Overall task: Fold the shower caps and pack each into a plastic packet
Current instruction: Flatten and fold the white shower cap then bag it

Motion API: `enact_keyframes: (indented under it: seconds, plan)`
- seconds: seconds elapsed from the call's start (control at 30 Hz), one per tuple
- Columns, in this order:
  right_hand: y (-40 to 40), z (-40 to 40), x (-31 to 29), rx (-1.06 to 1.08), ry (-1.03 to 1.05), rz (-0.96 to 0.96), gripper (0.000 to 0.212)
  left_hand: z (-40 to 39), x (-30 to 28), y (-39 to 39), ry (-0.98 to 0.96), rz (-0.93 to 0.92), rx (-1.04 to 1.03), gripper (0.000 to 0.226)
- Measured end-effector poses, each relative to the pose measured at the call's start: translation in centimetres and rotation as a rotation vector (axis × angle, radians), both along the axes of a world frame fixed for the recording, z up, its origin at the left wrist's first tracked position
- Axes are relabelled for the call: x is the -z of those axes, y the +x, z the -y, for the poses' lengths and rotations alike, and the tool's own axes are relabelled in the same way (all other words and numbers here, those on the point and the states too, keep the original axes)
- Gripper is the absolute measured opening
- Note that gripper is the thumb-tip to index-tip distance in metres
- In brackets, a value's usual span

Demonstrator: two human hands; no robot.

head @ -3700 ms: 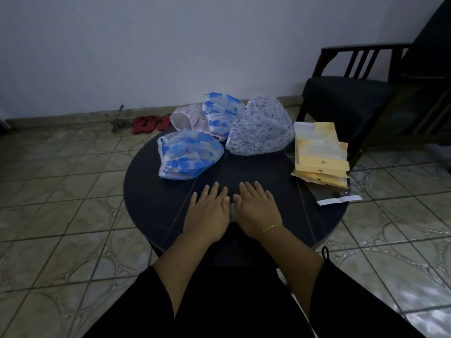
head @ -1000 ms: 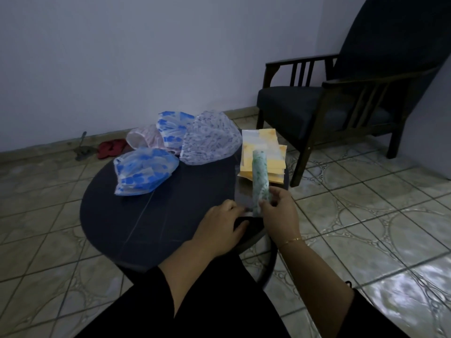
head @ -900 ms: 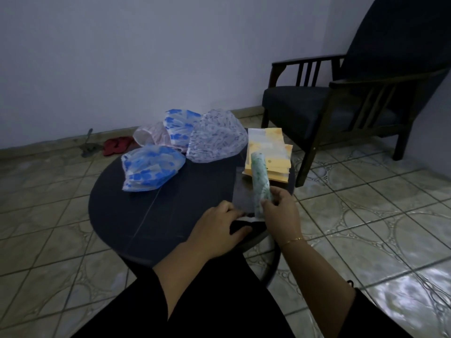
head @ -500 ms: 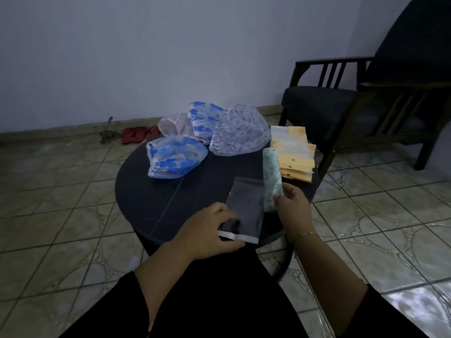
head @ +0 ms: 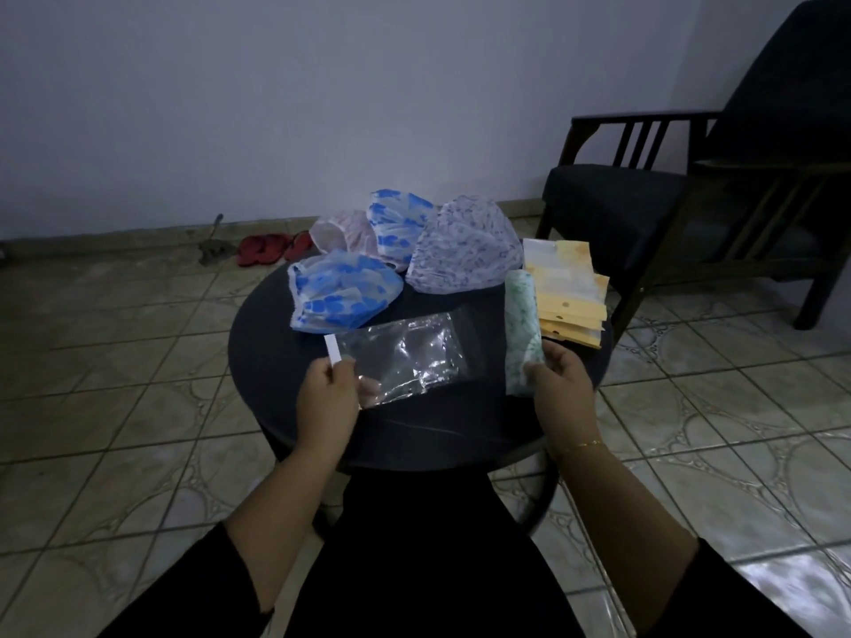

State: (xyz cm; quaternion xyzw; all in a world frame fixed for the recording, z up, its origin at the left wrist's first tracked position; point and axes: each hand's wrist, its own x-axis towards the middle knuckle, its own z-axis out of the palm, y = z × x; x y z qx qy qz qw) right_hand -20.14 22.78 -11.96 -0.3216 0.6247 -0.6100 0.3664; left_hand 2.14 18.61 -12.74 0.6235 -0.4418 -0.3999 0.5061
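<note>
- A clear plastic packet [head: 405, 356] is pinched at its left end by the left hand [head: 328, 398], beside the packet's white strip [head: 332, 351]; the packet is held lifted over the round dark table [head: 258, 361].
- A folded green-patterned shower cap [head: 521, 329] is gripped at its lower end by the right hand [head: 559, 389], fingers curled round it, and is held upright just right of the packet, apart from it.
- Four unfolded shower caps [head: 340, 294] are left at the far side of the table, with a stack of yellow packets [head: 568, 294] to their right.
- Compared with half a second ago, the packet has been raised from the tabletop and turned sideways; its mouth may be opening, though the dim light makes this uncertain.
- The folded cap has been kept in the right hand throughout.
</note>
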Motion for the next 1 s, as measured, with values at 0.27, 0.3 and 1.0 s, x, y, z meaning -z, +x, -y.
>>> enact_keyframes:
  seconds: [0.27,0.3,1.0]
  plan:
    - [0.0,0.0,0.6,-0.074,0.034,-0.056,0.039,0.5,-1.4,0.5,0.227,0.598,0.128,0.043]
    - [0.0,0.0,0.7,-0.087,0.044,-0.066,0.039,0.3,-1.3,0.5,0.227,0.697,0.111,0.050]
    - [0.0,0.1,-0.7,-0.266,0.127,-0.053,0.025,-2.4,1.9,-6.7,-0.163,1.033,0.205,0.061]
